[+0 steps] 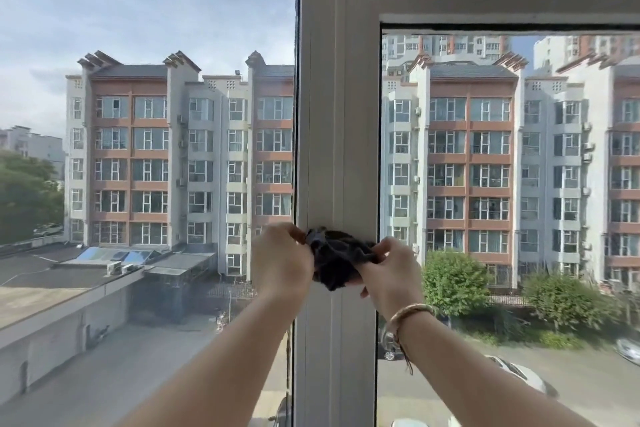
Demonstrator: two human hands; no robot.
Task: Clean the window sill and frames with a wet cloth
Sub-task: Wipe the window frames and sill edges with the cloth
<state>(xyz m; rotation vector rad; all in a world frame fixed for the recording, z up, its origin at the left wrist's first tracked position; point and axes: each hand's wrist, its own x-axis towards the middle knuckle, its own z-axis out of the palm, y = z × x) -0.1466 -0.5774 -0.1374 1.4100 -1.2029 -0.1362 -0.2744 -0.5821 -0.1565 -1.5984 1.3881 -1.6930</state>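
Two bare forearms reach up from the bottom edge of the head view, nearest the camera. The right forearm wears a thin gold-coloured bracelet (408, 314) at the wrist, with a dark cord hanging below it.

Both hands meet in front of the white upright window frame (336, 114) that runs down the middle of the view. The left hand (282, 262) pinches the left end of a dark, crumpled cloth (337, 256) between thumb and curled fingers. The right hand (389, 272) grips the right end of the cloth, its fingers bent round the fabric. The cloth is bunched between the two hands and lies over the front of the frame, at about the lower third of its height; whether it presses on the frame cannot be told.

A horizontal frame bar (502, 0) branches off to the right near the top, with a black seal strip along the pane beneath it. A second panel sits above it in the top right corner.

Through the left pane (138, 149) and the right pane (502, 184) stand multi-storey apartment blocks in grey and reddish brown, under a cloudy sky. Green trees (453, 282) grow at their foot on the right, and parked cars (519, 376) line the road below. No writing or brand can be read anywhere.
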